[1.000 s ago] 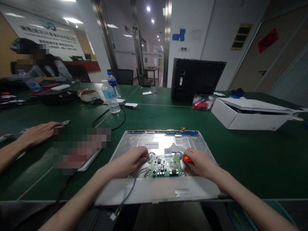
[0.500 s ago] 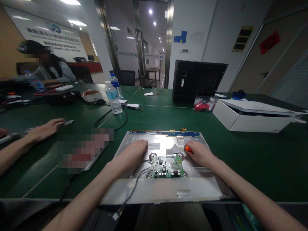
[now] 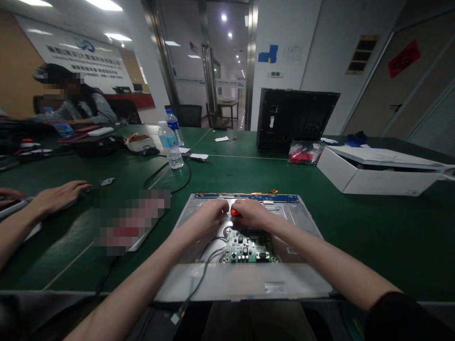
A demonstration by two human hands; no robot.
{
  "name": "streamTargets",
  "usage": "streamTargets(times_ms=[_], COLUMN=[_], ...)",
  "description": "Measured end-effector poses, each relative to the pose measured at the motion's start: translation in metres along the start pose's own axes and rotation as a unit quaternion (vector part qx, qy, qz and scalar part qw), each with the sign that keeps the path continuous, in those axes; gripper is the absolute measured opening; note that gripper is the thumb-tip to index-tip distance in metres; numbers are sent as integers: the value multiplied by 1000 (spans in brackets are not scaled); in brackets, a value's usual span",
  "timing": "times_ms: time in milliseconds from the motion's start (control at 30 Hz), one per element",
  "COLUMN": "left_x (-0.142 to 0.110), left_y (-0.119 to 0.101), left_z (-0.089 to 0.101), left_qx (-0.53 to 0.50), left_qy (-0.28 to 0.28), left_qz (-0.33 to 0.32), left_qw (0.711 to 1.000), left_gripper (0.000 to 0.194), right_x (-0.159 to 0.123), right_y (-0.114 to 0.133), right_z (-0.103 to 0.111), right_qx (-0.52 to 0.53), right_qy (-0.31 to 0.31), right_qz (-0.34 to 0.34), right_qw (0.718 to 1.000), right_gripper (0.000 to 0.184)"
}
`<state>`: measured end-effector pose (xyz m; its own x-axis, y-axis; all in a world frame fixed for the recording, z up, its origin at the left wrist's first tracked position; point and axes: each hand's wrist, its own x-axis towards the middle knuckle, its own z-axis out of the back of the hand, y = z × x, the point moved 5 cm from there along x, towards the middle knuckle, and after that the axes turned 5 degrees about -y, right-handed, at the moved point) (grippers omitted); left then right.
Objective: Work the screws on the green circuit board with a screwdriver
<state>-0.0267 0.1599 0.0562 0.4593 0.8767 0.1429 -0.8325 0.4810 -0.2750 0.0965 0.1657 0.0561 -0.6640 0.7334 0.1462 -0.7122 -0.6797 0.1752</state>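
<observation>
One orange handle is gripped in the right hand, held curled and knuckles-up beside the left hand, whose grip cannot be told, over the flat silvery metal panel.

Left hand, right hand close together, fingers curled; forearms angled inward.
</observation>
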Motion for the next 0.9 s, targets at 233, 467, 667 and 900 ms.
streamTargets(times_ms=[233,467,667,900], left_x=[-14,-54,-65,-58], left_y=[1,-13,-26,-44], left_z=[10,23,13,9], left_qx=[-14,-27,47,90], left_qy=[-19,-24,-23,-29], left_qz=[-4,-66,-140,-197], left_qw=[1000,997,989,976], left_gripper=[20,18,19,20], right_x=[-12,-89,-140,-143], right_y=[-14,-42,-30,-11], right_z=[4,25,14,3], right_qx=[28,19,-54,-192], right_qy=[-21,-58,-34,-77], right_qz=[-2,-27,29,179], right_qw=[999,998,998,962], right_gripper=[16,19,36,29])
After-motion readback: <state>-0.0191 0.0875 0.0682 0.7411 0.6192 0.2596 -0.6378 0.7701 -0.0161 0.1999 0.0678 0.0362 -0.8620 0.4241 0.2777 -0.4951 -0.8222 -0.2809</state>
